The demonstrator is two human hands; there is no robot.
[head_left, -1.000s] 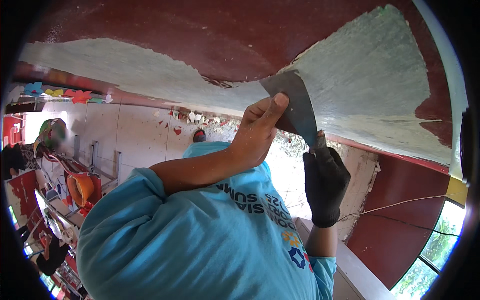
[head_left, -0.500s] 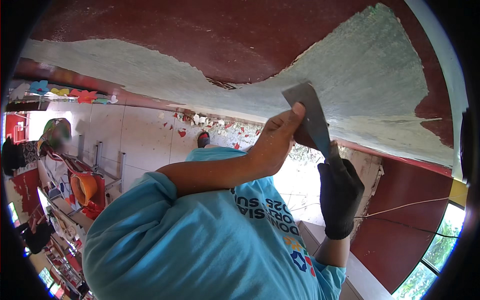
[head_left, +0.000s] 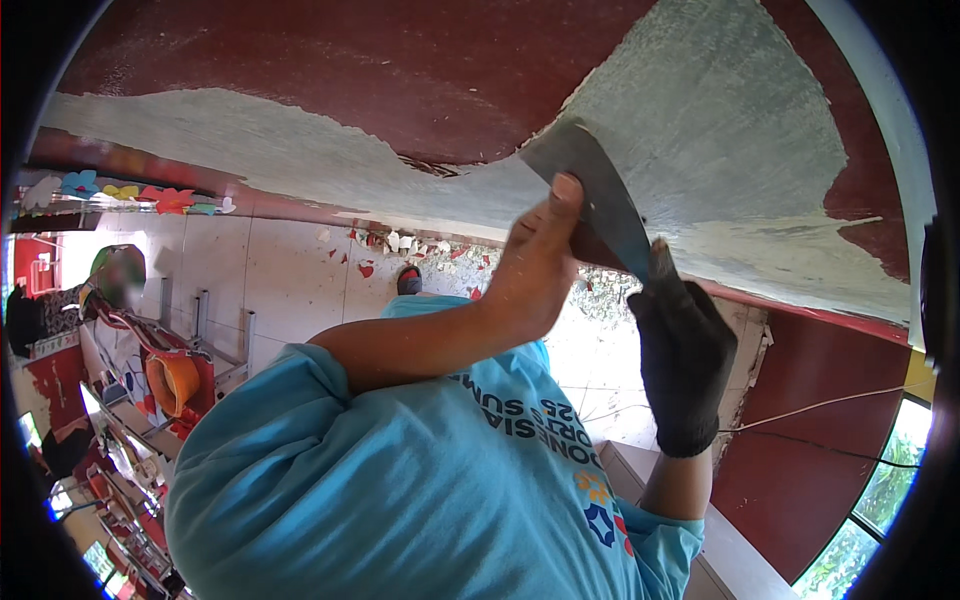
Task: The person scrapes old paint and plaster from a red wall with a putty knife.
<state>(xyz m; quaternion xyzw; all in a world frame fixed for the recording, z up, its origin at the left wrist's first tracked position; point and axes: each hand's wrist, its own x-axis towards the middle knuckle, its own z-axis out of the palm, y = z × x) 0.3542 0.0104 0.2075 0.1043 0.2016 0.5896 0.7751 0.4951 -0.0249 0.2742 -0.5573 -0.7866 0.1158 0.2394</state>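
My right hand (head_left: pixel 684 365), in a black knit glove, is closed round the handle of a paint scraper (head_left: pixel 607 200) with a wide, flat metal blade. My bare left hand (head_left: pixel 535 255) grips the blade from the other side, its thumb laid along the metal and its other fingers partly hidden behind it. The blade's front edge meets the wall where dark red paint (head_left: pixel 400 60) borders a stripped grey patch (head_left: pixel 720 120). A rough, lifted bit of paint edge (head_left: pixel 430 167) shows left of the blade.
Red and white paint flakes (head_left: pixel 400 243) litter the tiled floor (head_left: pixel 290 270) along the wall's foot. At the left, a person (head_left: pixel 118 275) is near metal-legged furniture and an orange bucket (head_left: pixel 172 382). Thin cables (head_left: pixel 820 412) run at the right, by a window (head_left: pixel 885 490).
Both hands have pushed the scraper up and to the left along the wall, so its blade now reaches the red paint's border. The grip of each hand looks the same.
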